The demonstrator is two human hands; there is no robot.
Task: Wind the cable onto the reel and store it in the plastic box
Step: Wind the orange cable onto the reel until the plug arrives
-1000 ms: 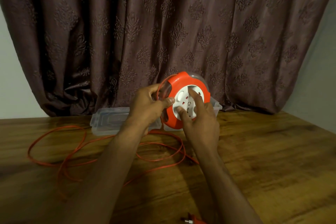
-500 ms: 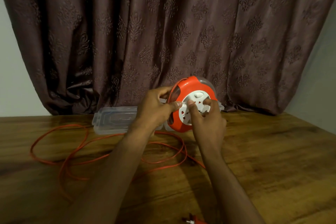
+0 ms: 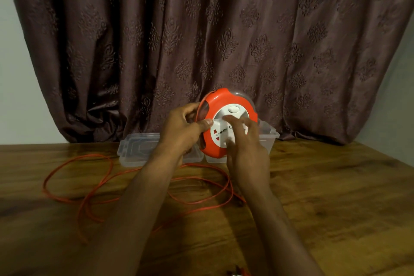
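Observation:
An orange cable reel with a white socket face is held upright above the table, in front of the clear plastic box. My left hand grips its left rim, thumb on the white face, with the orange cable passing under the fingers. My right hand has its fingers on the white centre disc; they are blurred. The loose orange cable lies in wide loops on the wooden table below my arms. Its plug end peeks in at the bottom edge.
The box's clear lid lies flat to the left of the box, behind my left hand. A dark patterned curtain hangs close behind the table's far edge, with pale wall on both sides.
My right hand's fingers have swept around the white disc, from its upper part to its lower right, and the disc has turned. The cable loops have shifted slightly. My left hand keeps its grip.

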